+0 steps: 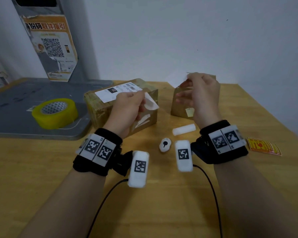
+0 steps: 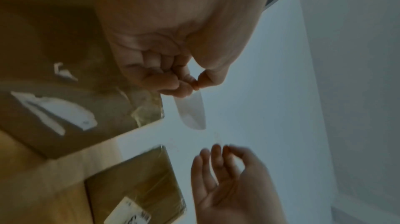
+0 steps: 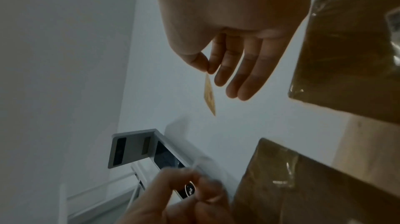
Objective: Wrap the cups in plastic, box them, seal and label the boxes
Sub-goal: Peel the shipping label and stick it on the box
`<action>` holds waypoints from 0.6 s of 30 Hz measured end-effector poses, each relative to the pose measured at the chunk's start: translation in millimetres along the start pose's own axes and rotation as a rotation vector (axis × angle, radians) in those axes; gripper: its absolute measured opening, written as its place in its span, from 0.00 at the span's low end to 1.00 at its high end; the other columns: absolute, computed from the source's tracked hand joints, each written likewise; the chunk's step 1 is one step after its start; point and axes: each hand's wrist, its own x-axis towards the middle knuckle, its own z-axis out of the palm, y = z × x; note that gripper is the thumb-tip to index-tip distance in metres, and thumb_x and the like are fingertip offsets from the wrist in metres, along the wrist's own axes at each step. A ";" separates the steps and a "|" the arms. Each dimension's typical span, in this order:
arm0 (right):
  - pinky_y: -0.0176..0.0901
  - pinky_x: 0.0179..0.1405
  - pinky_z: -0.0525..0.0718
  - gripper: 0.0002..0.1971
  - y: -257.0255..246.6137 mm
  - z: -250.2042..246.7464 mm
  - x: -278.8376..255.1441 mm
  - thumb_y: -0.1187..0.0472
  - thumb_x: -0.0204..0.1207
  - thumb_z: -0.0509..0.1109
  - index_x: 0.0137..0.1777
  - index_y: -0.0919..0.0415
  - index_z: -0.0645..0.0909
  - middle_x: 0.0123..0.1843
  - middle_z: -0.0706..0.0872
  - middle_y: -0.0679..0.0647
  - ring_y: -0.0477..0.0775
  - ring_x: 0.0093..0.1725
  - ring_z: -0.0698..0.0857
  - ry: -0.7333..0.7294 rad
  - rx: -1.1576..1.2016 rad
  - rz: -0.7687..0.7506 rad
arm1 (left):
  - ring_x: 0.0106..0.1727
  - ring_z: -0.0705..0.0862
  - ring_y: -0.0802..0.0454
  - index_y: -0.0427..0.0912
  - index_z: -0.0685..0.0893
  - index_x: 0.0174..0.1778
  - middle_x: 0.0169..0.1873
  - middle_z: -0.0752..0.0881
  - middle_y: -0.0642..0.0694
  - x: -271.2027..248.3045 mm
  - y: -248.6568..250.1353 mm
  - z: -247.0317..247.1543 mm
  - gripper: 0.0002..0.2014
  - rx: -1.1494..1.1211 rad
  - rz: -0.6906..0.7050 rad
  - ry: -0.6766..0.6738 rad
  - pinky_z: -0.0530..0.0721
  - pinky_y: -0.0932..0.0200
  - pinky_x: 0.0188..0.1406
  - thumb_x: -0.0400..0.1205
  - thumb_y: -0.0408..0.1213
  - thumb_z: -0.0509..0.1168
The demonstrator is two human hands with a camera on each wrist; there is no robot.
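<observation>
at the far left of the desk (image 1: 41, 169) the yellow tape roll (image 1: 55, 112) sits on a grey base, well apart from my hands. next comes the bigger box (image 1: 100, 107), taped shut, lying long side across, with a white shipping label (image 1: 117, 91) on its top. my left hand (image 1: 127, 107) hovers over its right end, fingers (image 2: 184, 85) curled and pinching a pale peeled backing sheet (image 2: 191, 111), which hangs free and touches nothing.

right of that stands the smaller box (image 1: 179, 103), also wrapped in clear tape, upright on its short end. my right hand (image 1: 203, 93) is raised just in front of its top, thumb and forefinger pinching a small yellow sticker (image 3: 209, 95) by one corner, the other fingers (image 3: 249, 73) straight and loose. the sticker hangs edge-on with its long axis pointing down, and the smaller box lies just past it to the far side, so my right hand is the nearer one. i judge the next move is to press it flat onto that box.

a stack of yellow stickers (image 1: 263, 146) lies at the far right.
</observation>
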 end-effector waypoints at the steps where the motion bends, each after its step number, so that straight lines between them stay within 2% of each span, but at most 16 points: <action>1: 0.57 0.34 0.90 0.05 -3.2 -2.1 0.7 0.64 0.83 0.69 0.48 0.65 0.84 0.40 0.88 0.60 0.60 0.28 0.86 -0.002 -0.030 -0.025 | 0.33 0.81 0.52 0.38 0.87 0.42 0.37 0.89 0.39 -0.1 -2.6 10.2 0.12 -0.001 -0.014 -0.061 0.76 0.62 0.24 0.87 0.39 0.64; 4: 0.54 0.31 0.88 0.05 -12.9 -11.8 6.1 0.63 0.81 0.71 0.46 0.64 0.85 0.38 0.89 0.57 0.60 0.28 0.85 -0.025 -0.100 -0.046 | 0.38 0.87 0.52 0.38 0.91 0.49 0.42 0.93 0.47 0.1 -6.6 40.2 0.11 0.059 -0.066 -0.291 0.81 0.59 0.30 0.88 0.39 0.66; 6: 0.50 0.29 0.86 0.06 -14.5 -19.6 10.2 0.62 0.79 0.72 0.45 0.64 0.86 0.36 0.90 0.55 0.60 0.28 0.85 -0.030 -0.153 -0.053 | 0.44 0.90 0.51 0.38 0.92 0.56 0.48 0.95 0.45 1.3 -5.8 49.3 0.10 0.121 -0.116 -0.491 0.86 0.59 0.34 0.89 0.38 0.67; 8: 0.47 0.26 0.85 0.07 -12.3 -27.2 12.6 0.60 0.79 0.72 0.46 0.64 0.87 0.34 0.90 0.52 0.59 0.28 0.85 -0.026 -0.222 -0.074 | 0.50 0.91 0.49 0.39 0.91 0.60 0.53 0.94 0.45 2.4 -5.5 49.3 0.10 0.196 -0.135 -0.596 0.90 0.57 0.40 0.89 0.38 0.67; 10: 0.46 0.26 0.86 0.07 -8.9 -31.4 13.0 0.58 0.80 0.72 0.45 0.62 0.87 0.34 0.90 0.52 0.56 0.27 0.86 -0.022 -0.273 -0.083 | 0.50 0.92 0.49 0.43 0.91 0.58 0.50 0.95 0.49 2.9 -4.0 44.2 0.08 0.269 -0.096 -0.547 0.90 0.52 0.44 0.88 0.37 0.68; 12: 0.45 0.26 0.86 0.05 -5.3 -30.7 13.7 0.58 0.81 0.71 0.48 0.58 0.86 0.41 0.91 0.54 0.53 0.28 0.87 -0.023 -0.313 -0.080 | 0.40 0.89 0.53 0.46 0.92 0.50 0.40 0.93 0.53 0.7 1.6 37.0 0.04 0.230 -0.010 -0.357 0.87 0.56 0.35 0.86 0.36 0.71; 13: 0.44 0.26 0.87 0.04 -4.1 -28.3 13.4 0.58 0.81 0.70 0.52 0.55 0.85 0.46 0.91 0.54 0.52 0.29 0.88 -0.031 -0.331 -0.071 | 0.36 0.86 0.55 0.46 0.91 0.47 0.36 0.90 0.52 -0.8 5.1 32.9 0.03 0.187 0.049 -0.244 0.83 0.60 0.31 0.85 0.36 0.72; 15: 0.44 0.27 0.89 0.11 -1.0 -20.7 11.4 0.58 0.81 0.70 0.61 0.50 0.81 0.54 0.89 0.54 0.51 0.36 0.90 -0.074 -0.376 -0.042 | 0.34 0.84 0.58 0.46 0.91 0.45 0.35 0.87 0.49 -2.6 9.7 25.3 0.01 0.136 0.169 -0.109 0.81 0.64 0.29 0.82 0.37 0.75; 17: 0.45 0.30 0.91 0.15 1.5 -10.2 5.2 0.58 0.81 0.70 0.67 0.49 0.77 0.56 0.87 0.52 0.51 0.42 0.91 -0.152 -0.407 -0.019 | 0.39 0.87 0.59 0.45 0.92 0.45 0.37 0.91 0.50 -6.4 9.6 20.2 0.02 0.105 0.237 -0.101 0.87 0.64 0.40 0.79 0.38 0.79; 18: 0.46 0.29 0.91 0.16 2.4 -4.6 1.2 0.58 0.81 0.70 0.68 0.48 0.76 0.56 0.87 0.51 0.52 0.44 0.92 -0.193 -0.414 -0.012 | 0.42 0.89 0.57 0.44 0.93 0.45 0.40 0.93 0.49 -8.1 7.7 17.5 0.05 0.091 0.252 -0.117 0.89 0.59 0.49 0.78 0.39 0.80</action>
